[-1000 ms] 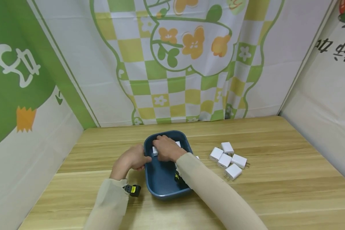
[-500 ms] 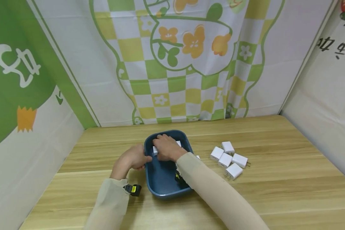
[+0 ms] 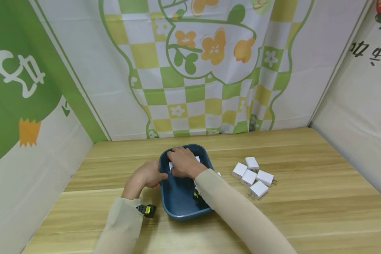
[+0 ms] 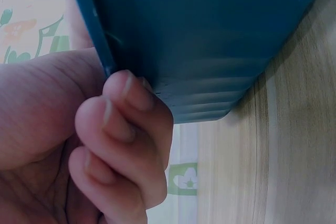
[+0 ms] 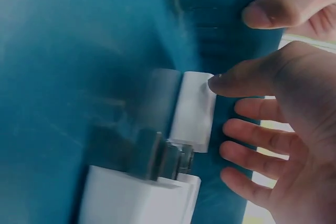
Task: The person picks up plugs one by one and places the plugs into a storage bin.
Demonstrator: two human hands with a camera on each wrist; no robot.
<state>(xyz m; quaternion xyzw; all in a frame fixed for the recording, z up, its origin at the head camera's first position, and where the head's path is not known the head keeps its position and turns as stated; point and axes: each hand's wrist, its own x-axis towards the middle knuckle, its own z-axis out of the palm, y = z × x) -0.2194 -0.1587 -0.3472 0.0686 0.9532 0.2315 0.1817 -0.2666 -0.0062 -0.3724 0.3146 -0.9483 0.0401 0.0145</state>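
My left hand (image 3: pixel 148 174) grips the left rim of a dark blue plastic bin (image 3: pixel 177 215), thumb inside and curled fingers outside, as the left wrist view shows. Inside the bin's far end is my right hand (image 3: pixel 185 163), reaching in from the right. In the right wrist view its thumb touches the top edge of a white charger plug (image 5: pixel 193 111), while the other fingers (image 5: pixel 252 153) stay loosely extended, apart from it. Two more white chargers, one of them at the front (image 5: pixel 121 198), lie by it with metal prongs facing it.
Several white charger plugs (image 3: pixel 249 176) lie in a loose cluster on the wooden table (image 3: pixel 304 211), right of the bin. A bit of another white piece (image 3: pixel 218 174) shows between the bin and the right sleeve. A patterned curtain (image 3: pixel 203 106) hangs behind the table.
My right hand has shifted slightly within the far end of the bin, its fingers moving a little. The left hand, the bin and the charger cluster stay put.
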